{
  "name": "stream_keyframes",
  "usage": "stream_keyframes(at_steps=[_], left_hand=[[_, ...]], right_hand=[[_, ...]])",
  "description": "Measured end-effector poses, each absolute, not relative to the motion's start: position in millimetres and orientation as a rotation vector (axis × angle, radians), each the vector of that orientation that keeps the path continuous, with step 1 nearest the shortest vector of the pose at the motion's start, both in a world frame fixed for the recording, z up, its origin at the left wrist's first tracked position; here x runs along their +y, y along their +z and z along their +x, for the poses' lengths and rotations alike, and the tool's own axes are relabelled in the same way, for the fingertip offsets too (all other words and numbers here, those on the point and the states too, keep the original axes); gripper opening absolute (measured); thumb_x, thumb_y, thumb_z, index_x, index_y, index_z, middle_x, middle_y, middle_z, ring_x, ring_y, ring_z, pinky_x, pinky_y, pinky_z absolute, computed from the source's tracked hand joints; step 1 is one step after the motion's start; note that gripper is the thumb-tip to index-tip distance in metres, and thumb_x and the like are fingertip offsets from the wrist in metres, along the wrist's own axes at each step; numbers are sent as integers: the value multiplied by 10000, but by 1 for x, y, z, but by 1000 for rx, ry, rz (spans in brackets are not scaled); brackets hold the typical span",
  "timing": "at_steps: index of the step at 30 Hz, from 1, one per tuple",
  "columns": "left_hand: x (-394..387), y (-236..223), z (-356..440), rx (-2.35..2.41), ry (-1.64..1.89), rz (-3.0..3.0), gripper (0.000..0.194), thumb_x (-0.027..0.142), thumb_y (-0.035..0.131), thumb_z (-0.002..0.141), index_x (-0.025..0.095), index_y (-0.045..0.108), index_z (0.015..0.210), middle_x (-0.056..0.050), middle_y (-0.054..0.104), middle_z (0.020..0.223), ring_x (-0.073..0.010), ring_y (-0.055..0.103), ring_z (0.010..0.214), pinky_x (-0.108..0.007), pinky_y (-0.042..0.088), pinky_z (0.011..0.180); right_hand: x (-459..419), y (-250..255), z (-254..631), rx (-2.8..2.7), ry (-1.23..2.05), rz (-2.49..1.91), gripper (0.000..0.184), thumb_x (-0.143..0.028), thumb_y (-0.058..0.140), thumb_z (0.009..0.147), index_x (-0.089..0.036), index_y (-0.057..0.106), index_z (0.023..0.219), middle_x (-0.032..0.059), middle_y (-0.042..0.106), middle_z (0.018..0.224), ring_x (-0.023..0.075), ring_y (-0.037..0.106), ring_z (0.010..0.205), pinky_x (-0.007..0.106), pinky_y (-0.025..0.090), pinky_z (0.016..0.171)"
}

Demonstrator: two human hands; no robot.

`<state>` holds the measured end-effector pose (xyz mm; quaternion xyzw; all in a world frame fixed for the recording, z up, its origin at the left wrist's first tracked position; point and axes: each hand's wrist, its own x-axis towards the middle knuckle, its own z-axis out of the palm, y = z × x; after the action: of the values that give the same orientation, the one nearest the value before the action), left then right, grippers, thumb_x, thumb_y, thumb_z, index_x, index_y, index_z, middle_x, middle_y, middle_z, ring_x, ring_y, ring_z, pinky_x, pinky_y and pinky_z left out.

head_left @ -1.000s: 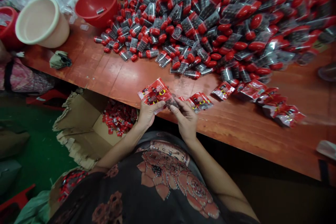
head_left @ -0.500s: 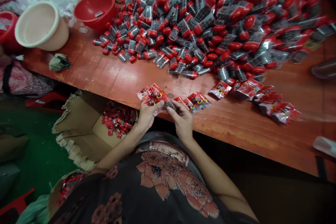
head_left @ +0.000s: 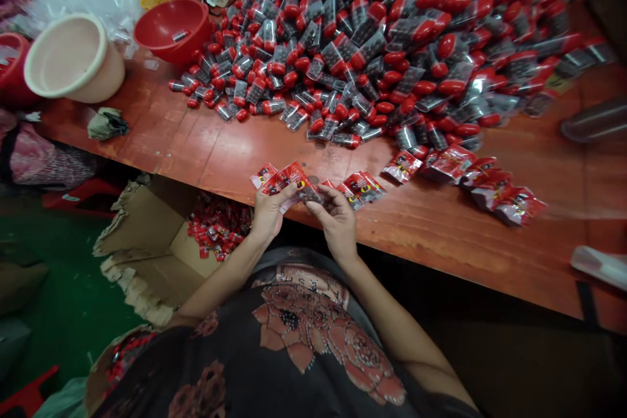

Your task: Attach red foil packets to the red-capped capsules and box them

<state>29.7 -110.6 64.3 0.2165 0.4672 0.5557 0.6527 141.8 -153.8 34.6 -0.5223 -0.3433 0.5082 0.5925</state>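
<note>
In the head view, my left hand [head_left: 268, 214] is closed on a small red printed packet [head_left: 295, 174], thumb on top, at the table's front edge. The thumb and fingers of my right hand [head_left: 339, 222] are pinched at the packet's dark, see-through lower right end. Another red packet [head_left: 263, 174] shows just left of the held one; whether my left hand grips it too is unclear. Beyond my right fingers, several red packets [head_left: 363, 187] lie overlapping on the table.
A big pile of clear, red-capped tubes [head_left: 337, 52] covers the table's back. More red packets [head_left: 490, 184] lie to the right. At the left are a cream tub [head_left: 110, 72] and a red bowl [head_left: 196, 23]. Below, a cardboard box [head_left: 147, 222] holds many red packets.
The view has shifted slightly. The held packet's dark lower right end now shows more plainly between my hands, and my right fingers have moved a little off it toward its edge.
</note>
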Motion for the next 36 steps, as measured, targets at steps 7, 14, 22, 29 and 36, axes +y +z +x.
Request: stream_keyframes(at_steps=[7,14,22,29,36], left_hand=[[-121,49,36,1043,1081,475,333,212,853,564,149,697,851,-34,738,831,-154,687,717,-280,551,714],[-114,41,36,981,958,313,283,175,790,641,114,708,905,-94,747,902,-189,707,787,-328,561,805],[-107,39,28,1013,994,313,219,117,799,612,119,684,798,-54,722,804,-151,686,677,-297,573,721],[-93,36,21,1043,1134,360,307,163,858,539,113,674,779,-20,708,720,-119,662,615,-240,554,641],[-67,30,-1,1070,1264,231,354,137,875,491,122,652,767,-15,713,713,-135,679,627,-266,564,650]], right_hand=[[-151,25,159,-965,1103,-1321,341,-352,737,742,-259,707,1068,11,632,916,159,597,833,347,513,813],[-156,16,197,-899,986,-1529,306,-391,737,715,-191,710,945,2,614,811,134,553,666,299,503,640],[-154,26,211,-1344,485,-1781,399,-394,655,810,-253,614,1182,77,581,1053,202,573,847,389,494,792],[-119,35,154,-1611,844,-1446,310,-256,496,909,-252,575,1209,48,701,974,198,660,884,332,514,795],[-33,43,169,-1869,621,-1671,298,-304,461,931,-213,613,1171,100,706,979,233,660,878,340,493,777]])
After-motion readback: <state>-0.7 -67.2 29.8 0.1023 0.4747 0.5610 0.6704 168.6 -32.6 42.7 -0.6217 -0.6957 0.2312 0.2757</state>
